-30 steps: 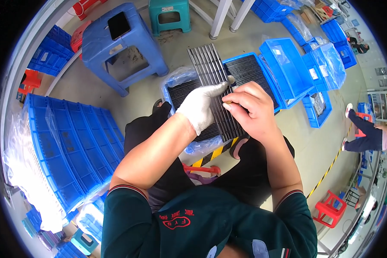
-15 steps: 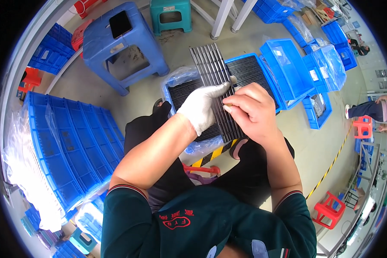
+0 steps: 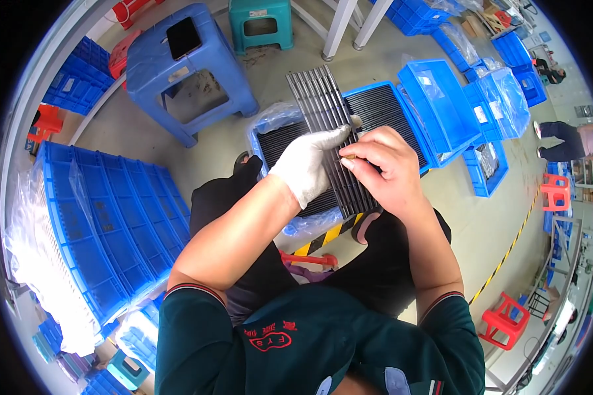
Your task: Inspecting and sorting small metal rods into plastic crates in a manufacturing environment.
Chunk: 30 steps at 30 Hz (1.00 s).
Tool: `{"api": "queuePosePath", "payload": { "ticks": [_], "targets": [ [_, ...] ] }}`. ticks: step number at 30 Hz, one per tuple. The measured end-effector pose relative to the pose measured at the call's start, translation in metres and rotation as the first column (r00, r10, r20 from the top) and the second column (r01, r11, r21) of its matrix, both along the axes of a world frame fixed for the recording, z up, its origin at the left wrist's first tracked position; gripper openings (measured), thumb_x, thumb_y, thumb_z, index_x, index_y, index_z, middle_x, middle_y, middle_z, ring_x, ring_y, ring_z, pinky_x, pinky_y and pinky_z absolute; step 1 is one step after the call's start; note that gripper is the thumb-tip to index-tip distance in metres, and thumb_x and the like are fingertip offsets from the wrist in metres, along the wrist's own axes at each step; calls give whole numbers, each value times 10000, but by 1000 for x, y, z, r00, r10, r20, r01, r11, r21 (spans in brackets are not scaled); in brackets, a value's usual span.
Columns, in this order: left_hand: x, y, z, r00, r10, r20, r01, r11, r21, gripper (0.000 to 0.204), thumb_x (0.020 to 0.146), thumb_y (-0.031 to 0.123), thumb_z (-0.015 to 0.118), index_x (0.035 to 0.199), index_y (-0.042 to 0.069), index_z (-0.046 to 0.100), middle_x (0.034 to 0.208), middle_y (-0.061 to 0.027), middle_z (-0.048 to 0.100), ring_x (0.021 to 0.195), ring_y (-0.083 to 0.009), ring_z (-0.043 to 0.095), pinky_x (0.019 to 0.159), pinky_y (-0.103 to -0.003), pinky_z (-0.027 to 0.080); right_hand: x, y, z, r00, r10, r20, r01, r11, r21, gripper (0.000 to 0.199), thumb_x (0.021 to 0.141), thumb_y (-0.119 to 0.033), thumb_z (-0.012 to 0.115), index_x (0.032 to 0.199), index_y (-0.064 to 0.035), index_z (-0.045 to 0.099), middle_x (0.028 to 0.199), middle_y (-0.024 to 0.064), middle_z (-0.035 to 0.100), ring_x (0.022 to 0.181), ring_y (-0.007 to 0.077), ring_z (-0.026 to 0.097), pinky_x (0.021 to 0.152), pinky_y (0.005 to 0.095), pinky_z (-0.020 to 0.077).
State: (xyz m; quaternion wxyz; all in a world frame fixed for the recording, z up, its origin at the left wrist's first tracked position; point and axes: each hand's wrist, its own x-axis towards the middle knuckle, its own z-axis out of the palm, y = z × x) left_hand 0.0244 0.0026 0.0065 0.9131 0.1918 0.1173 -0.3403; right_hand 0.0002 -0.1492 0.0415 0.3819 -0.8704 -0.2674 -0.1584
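My left hand (image 3: 306, 166), in a white glove, is wrapped round a flat row of several thin black rods (image 3: 317, 99), its thumb lying across their upper face. The rods slant from far left to near right over two trays. My bare right hand (image 3: 387, 166) pinches a small brownish piece (image 3: 349, 157) between thumb and forefinger, right against the rods; its exact kind is too small to make out. Beneath the hands, a plastic-lined blue tray (image 3: 252, 137) and another blue tray (image 3: 416, 125) hold more black rods.
To the left stands a tall stack of blue crates (image 3: 105, 224). A blue stool (image 3: 211, 56) with a black phone (image 3: 183, 37) on it is at the far left. Blue bins (image 3: 441, 99) lie to the right, near a red stool (image 3: 505, 321). A person (image 3: 570, 139) walks at the far right.
My hands and the rods have shifted only slightly, the rods' far end a little to the left. At the far right the other person has changed position.
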Motion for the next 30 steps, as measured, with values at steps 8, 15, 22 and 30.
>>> {"api": "queuePosePath", "payload": {
  "ticks": [8, 15, 22, 30],
  "targets": [
    [0, 1, -2, 999, -20, 41, 21, 1000, -15, 219, 951, 115, 468, 1110, 22, 589, 985, -103, 614, 908, -205, 607, 818, -327, 508, 0, 1, -1, 999, 13, 51, -7, 994, -106, 127, 646, -125, 754, 759, -113, 696, 739, 19, 591, 711, 216, 581, 618, 329, 472],
    [0, 1, -2, 1000, 0, 20, 0, 1000, 12, 217, 950, 112, 470, 1108, 26, 591, 1009, -105, 617, 928, -206, 606, 847, -350, 503, -3, -1, 5, 999, -22, -36, 25, 997, 73, 162, 662, -15, 741, 807, -71, 691, 740, 45, 585, 697, 189, 568, 596, 289, 452],
    [0, 0, -6, 999, -27, -17, 27, 1000, 2, 213, 948, 124, 477, 1112, 45, 589, 1000, -89, 609, 918, -204, 605, 819, -344, 508, -4, 3, 1, 1000, 4, -9, -4, 1000, -18, 167, 663, -12, 744, 813, -57, 688, 749, 44, 575, 696, 186, 559, 589, 286, 437],
    [1, -3, -12, 1000, -17, -21, 17, 1000, 5, 202, 948, 115, 478, 1105, 42, 584, 968, -78, 600, 846, -174, 597, 715, -300, 514, -4, 7, 3, 992, 33, 125, -22, 996, -90, 182, 629, -33, 738, 796, -72, 680, 743, 48, 571, 693, 215, 559, 591, 317, 441]
  ]
}}
